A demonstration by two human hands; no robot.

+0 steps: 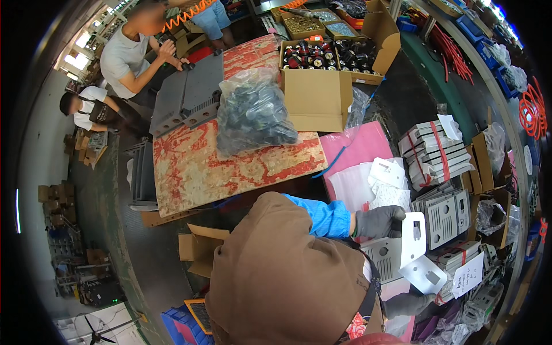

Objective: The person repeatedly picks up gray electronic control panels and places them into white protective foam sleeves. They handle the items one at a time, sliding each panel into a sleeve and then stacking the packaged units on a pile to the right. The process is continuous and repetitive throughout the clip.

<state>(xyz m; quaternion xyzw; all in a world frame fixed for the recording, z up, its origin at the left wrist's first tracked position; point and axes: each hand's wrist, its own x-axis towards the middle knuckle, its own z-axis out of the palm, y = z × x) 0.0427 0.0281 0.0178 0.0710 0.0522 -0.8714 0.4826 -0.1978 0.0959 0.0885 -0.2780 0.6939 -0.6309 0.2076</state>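
Observation:
My left hand (376, 222), in a dark grey glove with a blue sleeve, is closed on the upper edge of a light sheet-metal panel (411, 238) with cut-outs. A second pale metal plate (424, 275) with a small cut-out lies tilted just below it. My right hand (407, 305), also gloved, has its fingers at this plate's lower corner and seems to pinch it; part of the grip is hidden. Beneath the panels shows a grey slotted panel (384, 253). To the right stand more slotted metal panels (445, 215) in a stack.
Red-strapped panel bundles (434, 152) and a handwritten paper (468, 276) lie to the right. On the worn red table (241, 175) sit a bag of dark parts (256, 115), a cardboard box (316, 98) and grey housings (187, 95). A co-worker (126, 57) works at the far left.

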